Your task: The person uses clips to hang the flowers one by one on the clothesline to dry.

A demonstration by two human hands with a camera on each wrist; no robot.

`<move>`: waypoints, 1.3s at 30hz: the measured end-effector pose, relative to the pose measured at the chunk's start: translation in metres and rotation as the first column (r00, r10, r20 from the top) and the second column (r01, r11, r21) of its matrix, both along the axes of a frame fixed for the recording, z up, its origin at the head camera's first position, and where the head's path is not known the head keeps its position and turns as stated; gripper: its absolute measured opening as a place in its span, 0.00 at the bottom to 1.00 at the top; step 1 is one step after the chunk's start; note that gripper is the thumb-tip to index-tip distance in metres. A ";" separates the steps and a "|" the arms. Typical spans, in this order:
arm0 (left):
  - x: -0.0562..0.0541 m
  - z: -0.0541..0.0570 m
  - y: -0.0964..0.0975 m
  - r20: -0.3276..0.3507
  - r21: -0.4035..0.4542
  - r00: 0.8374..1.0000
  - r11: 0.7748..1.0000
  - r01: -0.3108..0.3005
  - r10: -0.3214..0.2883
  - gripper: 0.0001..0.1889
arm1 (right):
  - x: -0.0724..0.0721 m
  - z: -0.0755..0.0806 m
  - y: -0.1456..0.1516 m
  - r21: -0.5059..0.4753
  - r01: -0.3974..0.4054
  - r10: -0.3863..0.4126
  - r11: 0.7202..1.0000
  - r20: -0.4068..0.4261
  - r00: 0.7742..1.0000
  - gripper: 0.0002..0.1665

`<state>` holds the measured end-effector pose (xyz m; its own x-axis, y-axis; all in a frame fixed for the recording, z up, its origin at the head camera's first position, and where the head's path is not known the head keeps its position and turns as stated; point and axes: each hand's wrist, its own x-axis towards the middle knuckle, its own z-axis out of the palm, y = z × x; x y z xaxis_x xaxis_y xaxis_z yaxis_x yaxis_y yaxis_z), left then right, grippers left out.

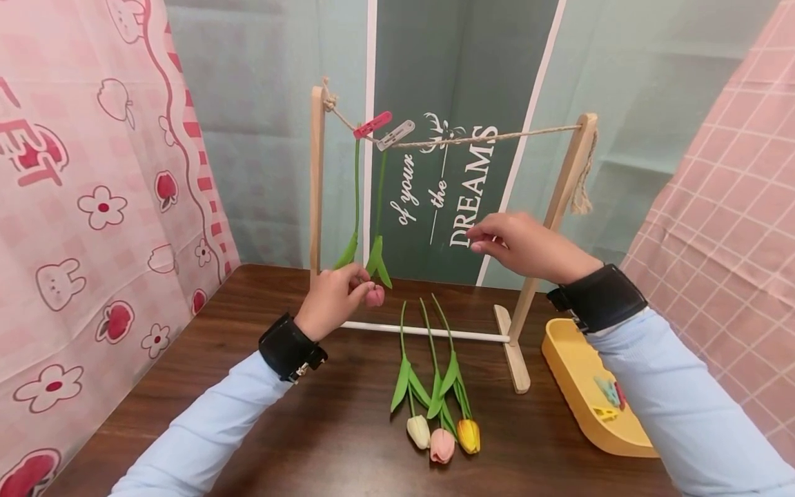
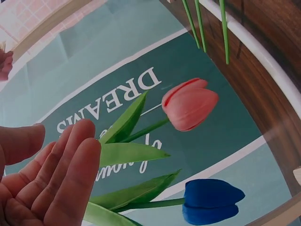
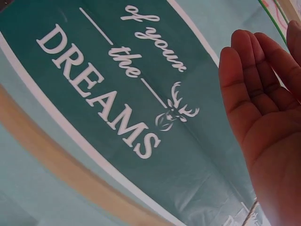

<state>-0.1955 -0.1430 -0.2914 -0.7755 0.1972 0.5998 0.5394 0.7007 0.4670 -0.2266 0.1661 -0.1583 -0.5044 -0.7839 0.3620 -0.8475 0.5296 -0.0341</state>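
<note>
Two tulips hang stems-up from a rope [image 1: 522,134], one under a red clothespin [image 1: 373,125] and one under a grey clothespin [image 1: 396,135]. In the left wrist view their heads show: a pink tulip [image 2: 190,104] and a blue tulip [image 2: 214,201]. My left hand [image 1: 335,298] is beside the hanging leaves and partly hides the heads in the head view; its thumb stands apart from loosely bent fingers, holding nothing. To the right, below the rope, my right hand [image 1: 528,243] hovers in the air, fingers relaxed around nothing.
A wooden stand [image 1: 315,186] carries the rope, with a white bar [image 1: 428,333] low across it. On the table lie a white tulip [image 1: 419,431], another pink tulip [image 1: 442,446] and a yellow tulip [image 1: 468,436]. A yellow basket [image 1: 559,352] at right holds several clothespins [image 1: 605,413].
</note>
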 end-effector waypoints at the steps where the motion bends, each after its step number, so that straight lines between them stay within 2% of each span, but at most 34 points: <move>1: 0.000 -0.001 0.000 0.006 0.000 1.000 1.000 0.001 -0.001 0.04 | 0.001 -0.002 0.002 0.000 0.004 -0.004 1.000 0.008 1.000 0.11; 14: 0.007 -0.009 0.002 0.060 0.007 0.998 1.000 0.017 -0.017 0.04 | 0.008 -0.030 0.021 0.003 0.077 -0.077 0.997 0.084 0.994 0.11; 22: 0.012 -0.015 0.002 0.080 0.012 0.996 1.000 0.026 -0.027 0.05 | 0.012 -0.047 0.031 -0.006 0.085 -0.085 0.996 0.076 0.993 0.11; 33: 0.014 -0.027 0.004 0.061 0.020 0.997 0.998 0.052 -0.053 0.04 | 0.018 -0.068 0.041 -0.033 0.072 -0.068 0.997 0.105 0.992 0.09; 39: 0.016 -0.032 0.005 0.093 0.042 0.994 0.997 0.059 -0.062 0.03 | 0.023 -0.080 0.046 -0.028 0.103 -0.098 0.994 0.145 0.985 0.10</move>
